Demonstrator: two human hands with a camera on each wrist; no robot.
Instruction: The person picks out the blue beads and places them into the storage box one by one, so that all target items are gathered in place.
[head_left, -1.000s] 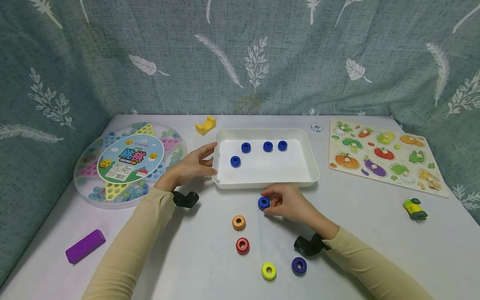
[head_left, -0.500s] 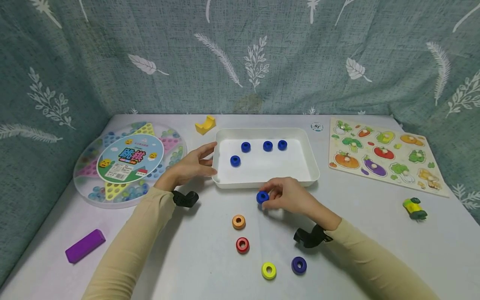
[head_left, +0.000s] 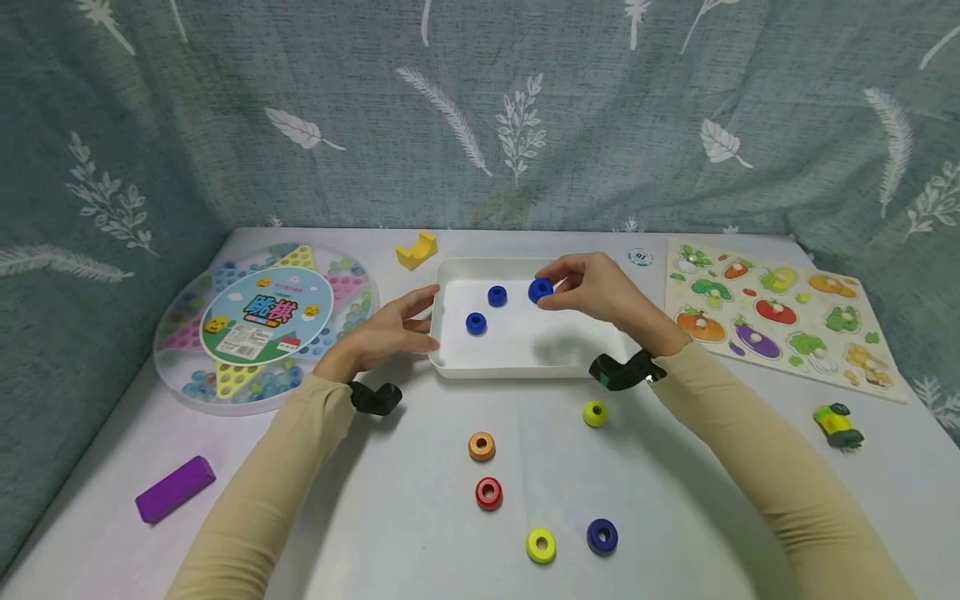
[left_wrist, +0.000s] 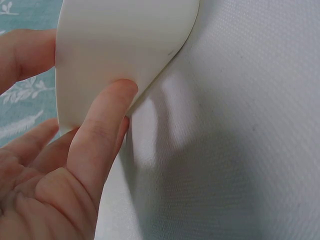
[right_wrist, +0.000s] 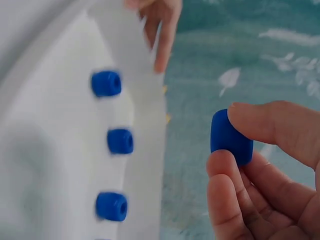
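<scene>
My right hand (head_left: 600,287) pinches a blue bead (right_wrist: 227,137) between thumb and fingers above the white tray (head_left: 517,372). Inside the tray lie more blue beads, two of them at the left: a nearer bead (head_left: 476,323) and a farther bead (head_left: 497,296). The right wrist view shows a third whole bead (right_wrist: 111,206); in the head view my right hand covers that part. At the tray's left end is my left hand (head_left: 382,333). Its thumb (left_wrist: 107,115) presses the outer wall, while other fingers reach behind the wall, tips hidden.
In front of the tray lie a yellow-green bead (head_left: 596,413) and several rings, including an orange ring (head_left: 482,447) and a dark blue ring (head_left: 602,537). A round game board (head_left: 266,325) stands left, a vegetable puzzle (head_left: 783,317) right. A purple block (head_left: 176,489) lies front left.
My right hand has lifted the blue bead from in front of the tray and carried it forward over it. A yellow-green bead has come into sight. My left hand stays at the tray.
</scene>
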